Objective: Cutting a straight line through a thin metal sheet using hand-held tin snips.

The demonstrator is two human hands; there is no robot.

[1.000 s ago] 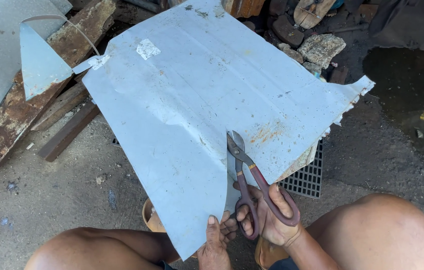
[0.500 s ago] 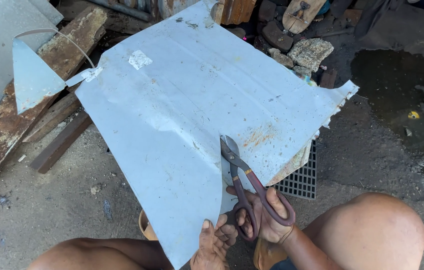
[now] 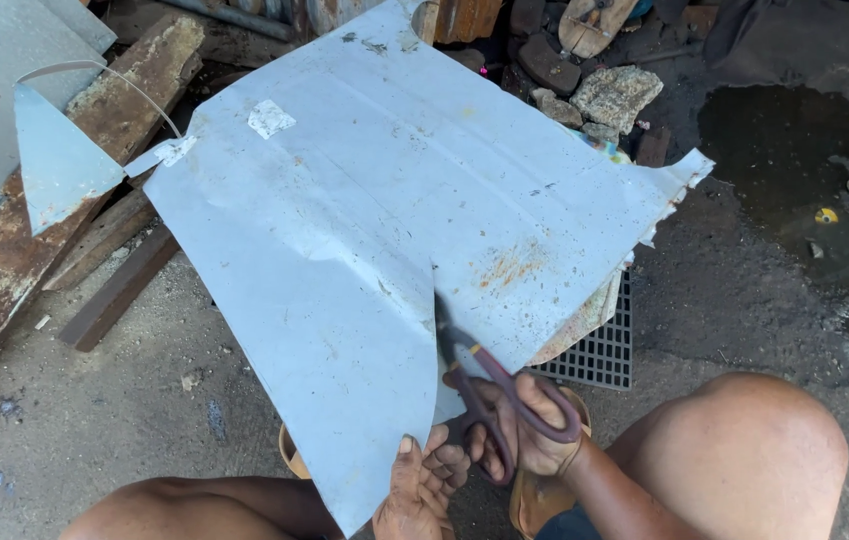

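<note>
right fingers around maroon tin snips, left fingers pinching thin, dull grey, rust-flecked metal sheet

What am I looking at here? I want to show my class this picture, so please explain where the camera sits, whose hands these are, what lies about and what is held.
There is no machine here: a person works with two bare hands. The single picture comes from a camera worn on the person's head, looking down past the knees. The right hand grips the reddish handles of a pair of tin snips, whose blades sit in a slit at the near edge of a large pale sheet of metal. The left hand pinches the sheet's near edge just left of the cut. The sheet shows creases and rust spots. On the concrete ground lie a rusty beam, a small triangular metal offcut, a drain grate, some stones and a dark puddle.
</note>
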